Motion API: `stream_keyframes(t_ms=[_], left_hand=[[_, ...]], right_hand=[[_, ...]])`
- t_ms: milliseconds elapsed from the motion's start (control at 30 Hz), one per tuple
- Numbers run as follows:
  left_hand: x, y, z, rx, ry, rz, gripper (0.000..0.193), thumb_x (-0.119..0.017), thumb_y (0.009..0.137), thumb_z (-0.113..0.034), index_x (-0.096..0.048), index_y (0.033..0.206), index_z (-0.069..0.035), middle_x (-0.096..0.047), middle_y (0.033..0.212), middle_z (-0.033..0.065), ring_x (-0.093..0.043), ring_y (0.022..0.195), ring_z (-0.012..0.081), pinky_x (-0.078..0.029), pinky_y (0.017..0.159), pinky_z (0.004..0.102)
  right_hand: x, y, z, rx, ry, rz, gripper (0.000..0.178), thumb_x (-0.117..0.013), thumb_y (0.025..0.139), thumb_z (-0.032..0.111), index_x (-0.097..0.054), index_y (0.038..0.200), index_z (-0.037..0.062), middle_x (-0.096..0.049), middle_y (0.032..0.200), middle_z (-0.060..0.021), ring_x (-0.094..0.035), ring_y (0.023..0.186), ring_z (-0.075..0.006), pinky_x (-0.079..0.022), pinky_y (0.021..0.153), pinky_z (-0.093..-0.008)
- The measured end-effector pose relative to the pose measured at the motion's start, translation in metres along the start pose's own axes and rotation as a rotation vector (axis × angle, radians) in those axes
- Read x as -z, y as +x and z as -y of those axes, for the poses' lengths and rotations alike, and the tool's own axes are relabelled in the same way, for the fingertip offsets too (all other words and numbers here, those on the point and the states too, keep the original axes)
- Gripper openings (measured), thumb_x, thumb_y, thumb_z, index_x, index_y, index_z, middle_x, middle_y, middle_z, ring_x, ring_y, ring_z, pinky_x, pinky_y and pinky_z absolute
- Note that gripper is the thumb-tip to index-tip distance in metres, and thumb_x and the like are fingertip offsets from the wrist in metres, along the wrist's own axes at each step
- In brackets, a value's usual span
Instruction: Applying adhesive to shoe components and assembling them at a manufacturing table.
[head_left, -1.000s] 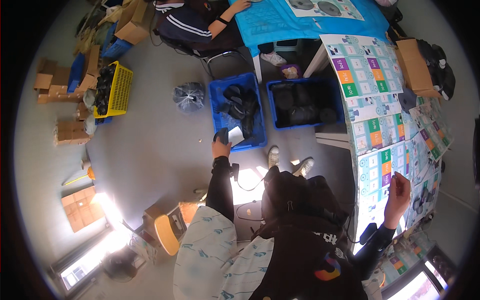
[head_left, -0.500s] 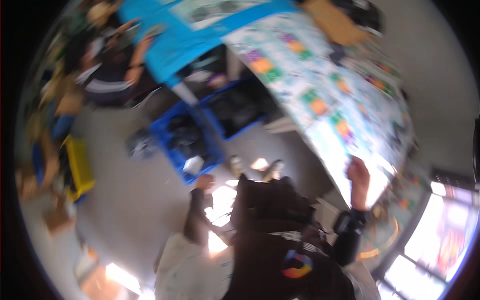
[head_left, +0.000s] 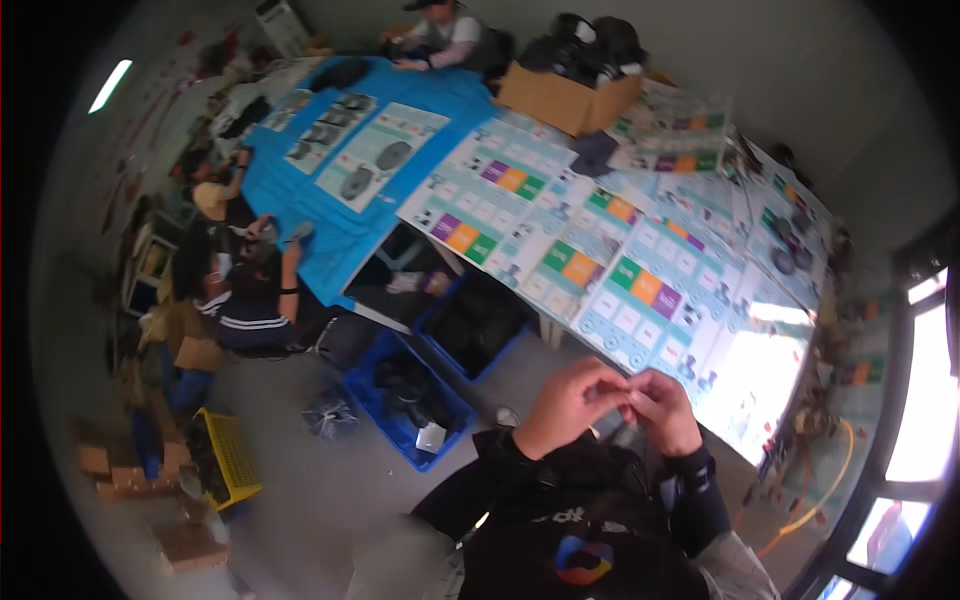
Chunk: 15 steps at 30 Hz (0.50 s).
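Both hands meet at chest height, near centre; left hand (head_left: 568,400) and right hand (head_left: 660,408) have fingertips pinched together over something small between them; the item itself is too small to make out, so what they hold I cannot tell; judged step: fine two-handed fiddling, which calls for steady fingers more than reach. Table (head_left: 770,400) edge lies just beyond the hands, far and right, covered in printed sheets (head_left: 560,250); open floor (head_left: 330,490) near left; blue bins (head_left: 425,400) on the floor left of the hands; seated people far left, well apart.
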<state>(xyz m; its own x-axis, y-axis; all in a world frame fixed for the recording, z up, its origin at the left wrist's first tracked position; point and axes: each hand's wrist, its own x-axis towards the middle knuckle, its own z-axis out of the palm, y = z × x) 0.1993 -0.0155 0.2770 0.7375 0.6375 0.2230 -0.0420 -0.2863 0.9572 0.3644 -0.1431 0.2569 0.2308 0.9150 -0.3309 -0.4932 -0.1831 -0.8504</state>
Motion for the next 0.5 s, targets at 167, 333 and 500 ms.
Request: stream_keyframes(t_ms=[167, 333, 500], left_hand=[[-0.105, 0.024, 0.005, -0.003, -0.09, 0.128, 0.018, -0.08, 0.09, -0.011, -0.073, 0.104, -0.003, -0.067, 0.096, 0.0047, -0.068, 0.084, 0.0163, -0.053, 0.073, 0.0309], [-0.19, 0.046, -0.002, -0.046, 0.164, 0.058, 0.012, -0.076, 0.092, -0.011, -0.067, 0.095, -0.003, -0.062, 0.092, 0.007, -0.065, 0.087, 0.024, -0.051, 0.075, 0.0355], [-0.223, 0.07, -0.018, -0.255, 0.306, 0.004, 0.016, -0.072, 0.092, -0.009, -0.057, 0.09, -0.003, -0.058, 0.09, 0.0103, -0.061, 0.088, 0.0316, -0.05, 0.074, 0.0395]], right_hand=[[0.103, -0.038, 0.006, -0.011, 0.331, 0.128, 0.012, -0.061, 0.103, 0.005, -0.066, 0.11, -0.0026, -0.073, 0.095, -0.0126, -0.065, 0.075, -0.0164, -0.052, 0.068, -0.0272], [0.184, -0.054, 0.021, -0.036, 0.361, 0.102, 0.013, -0.063, 0.101, 0.005, -0.066, 0.112, -0.0025, -0.074, 0.097, -0.0146, -0.065, 0.076, -0.0168, -0.052, 0.068, -0.0266], [0.21, -0.057, 0.037, 0.047, 0.41, 0.158, 0.014, -0.065, 0.1, 0.003, -0.065, 0.113, -0.0023, -0.074, 0.098, -0.0144, -0.066, 0.077, -0.0164, -0.052, 0.069, -0.0265]])
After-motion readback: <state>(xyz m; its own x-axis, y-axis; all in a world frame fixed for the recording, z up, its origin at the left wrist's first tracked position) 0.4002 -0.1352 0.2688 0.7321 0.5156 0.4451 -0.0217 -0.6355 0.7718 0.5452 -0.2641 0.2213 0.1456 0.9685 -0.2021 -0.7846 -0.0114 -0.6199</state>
